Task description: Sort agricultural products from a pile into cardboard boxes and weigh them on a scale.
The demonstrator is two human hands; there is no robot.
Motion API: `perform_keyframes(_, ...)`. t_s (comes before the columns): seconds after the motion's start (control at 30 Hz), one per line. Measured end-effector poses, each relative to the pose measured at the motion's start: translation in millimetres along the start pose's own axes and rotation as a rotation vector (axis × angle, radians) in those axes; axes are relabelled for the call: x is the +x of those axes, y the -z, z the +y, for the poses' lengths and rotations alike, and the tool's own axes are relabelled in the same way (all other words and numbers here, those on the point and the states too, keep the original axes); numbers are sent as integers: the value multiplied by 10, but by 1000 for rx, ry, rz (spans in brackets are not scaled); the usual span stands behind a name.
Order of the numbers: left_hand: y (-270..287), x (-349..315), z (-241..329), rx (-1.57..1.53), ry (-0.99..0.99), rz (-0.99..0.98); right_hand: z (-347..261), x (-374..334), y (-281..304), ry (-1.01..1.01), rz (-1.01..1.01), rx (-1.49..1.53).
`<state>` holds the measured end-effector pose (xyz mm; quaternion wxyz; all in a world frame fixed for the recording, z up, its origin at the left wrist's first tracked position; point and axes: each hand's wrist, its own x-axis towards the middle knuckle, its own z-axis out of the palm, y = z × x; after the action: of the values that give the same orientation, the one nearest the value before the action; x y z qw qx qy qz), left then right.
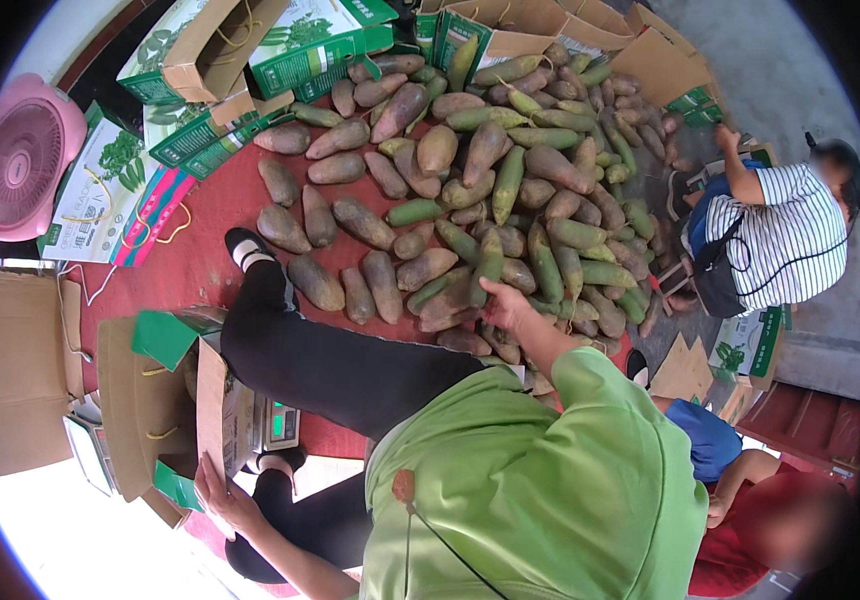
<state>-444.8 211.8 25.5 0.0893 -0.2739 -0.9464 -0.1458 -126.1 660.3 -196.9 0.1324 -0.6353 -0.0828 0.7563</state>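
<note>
My right hand reaches over a big pile of radishes, its fingers closed at the lower end of a green radish. Around it lie more green and brownish-red radishes, many dusted with soil. At lower left my left hand grips the near edge of an open cardboard box with green flaps. The box's contents are mostly hidden by its raised flap. Beneath or beside the box, a scale shows a lit green display.
Printed green-and-white cartons stand behind the pile on red matting. A pink fan is at far left. One person in a striped shirt sits at right; another in red is at lower right.
</note>
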Motion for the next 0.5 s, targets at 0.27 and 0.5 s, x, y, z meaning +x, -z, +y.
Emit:
perform_keyframes(0.27, 140, -42, 68, -89, 82, -35, -27, -735, -704, 161, -184, -527)
perform_keyframes(0.5, 214, 52, 173, -28, 109, -30, -368, -1290, -1700, 719, -567, -1032)
